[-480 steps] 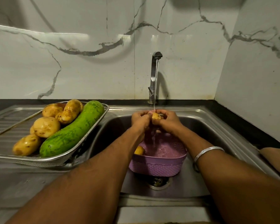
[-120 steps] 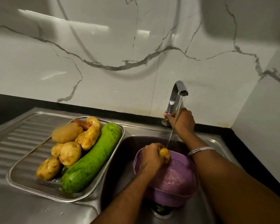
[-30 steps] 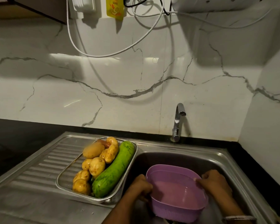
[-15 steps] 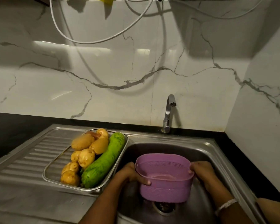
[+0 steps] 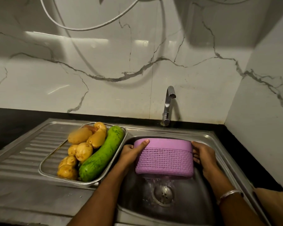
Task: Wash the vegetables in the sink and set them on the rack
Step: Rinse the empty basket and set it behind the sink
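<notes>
A lilac plastic basket [image 5: 164,158], oblong with a smooth solid rim band and a perforated grid wall below, is held above the basin of the stainless steel sink [image 5: 207,137], tipped so its wall faces the camera; water streams from its lower edge toward the round drain [image 5: 164,193]. The left hand [image 5: 132,152] clasps the basket's left end, thumb lying along the rim band, fingers hidden behind. The right hand [image 5: 201,154] grips the right end with fingers curled over the wall; a silver bangle [image 5: 229,194] circles that wrist. On the ribbed steel drainboard [image 5: 31,149] to the left sits a shallow wire-mesh rack [image 5: 47,162], rectangular with rounded corners. In it lie several knobbly yellow-brown potatoes [image 5: 83,150] and a long, smooth green bottle gourd [image 5: 103,152], lying diagonally along the rack's right side and touching the potatoes. A curved chrome tap [image 5: 168,105] stands behind the basin, no water visible at its spout. The wall is glossy white marble-look tile [image 5: 104,70] with grey veins, above a black counter strip; a white cable [image 5: 88,26] loops across the top
</notes>
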The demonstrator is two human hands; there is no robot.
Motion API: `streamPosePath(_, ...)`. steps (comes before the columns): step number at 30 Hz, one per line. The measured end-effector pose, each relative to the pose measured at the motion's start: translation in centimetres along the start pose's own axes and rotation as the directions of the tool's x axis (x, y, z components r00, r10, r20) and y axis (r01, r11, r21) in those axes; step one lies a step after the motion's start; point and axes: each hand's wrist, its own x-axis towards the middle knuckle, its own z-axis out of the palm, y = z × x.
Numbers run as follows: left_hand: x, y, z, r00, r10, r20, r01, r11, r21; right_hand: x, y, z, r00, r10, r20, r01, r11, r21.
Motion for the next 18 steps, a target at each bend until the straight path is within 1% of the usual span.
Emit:
streamPosePath(3, 0.1, 0.1, 0.1, 0.998, -0.059, -0.019, 0.058, 0.997, -0.053, -0.5, -0.4, 0.1, 0.996, -0.075, 0.049, 0.073, 0.996, 0.041)
streamPosePath(5, 0.4, 0.0, 0.1, 0.996, -0.082, -0.032, 0.08, 0.995, -0.065, -0.5, -0.4, 0.0, 0.992, -0.109, 0.067, 0.107, 0.994, 0.031)
streamPosePath(7, 0.4, -0.1, 0.0, 0.995, -0.09, -0.036, 0.088, 0.995, -0.051, -0.4, -0.2, 0.0, 0.992, -0.112, 0.065, 0.112, 0.994, 0.009)
streamPosePath(10, 0.4, -0.2, 0.0, 0.997, -0.058, -0.047, 0.054, 0.996, -0.076, -0.5, 0.0, -0.1, 0.996, -0.074, 0.047, 0.073, 0.997, 0.022)
streamPosePath(12, 0.0, 0.4, 0.1, 0.999, 0.016, -0.049, -0.021, 0.994, -0.109, -0.5, 0.1, -0.1, 0.999, -0.041, 0.026, 0.04, 0.999, 0.034)
streamPosePath(14, -0.8, 1.0, 0.2, 0.994, 0.11, 0.004, -0.109, 0.991, -0.071, -0.3, 0.3, -0.3, 1.0, -0.009, -0.019, 0.01, 0.998, 0.063)
streamPosePath(16, -1.5, 1.0, 0.3, 0.971, 0.199, 0.133, -0.206, 0.978, 0.037, -0.4, 0.1, -0.5, 0.998, 0.025, -0.064, -0.018, 0.995, 0.103)
streamPosePath(18, -1.7, 0.4, 0.3, 0.939, 0.232, 0.254, -0.272, 0.953, 0.135, -0.9, -0.4, -0.7, 0.994, 0.053, -0.091, -0.042, 0.991, 0.127)
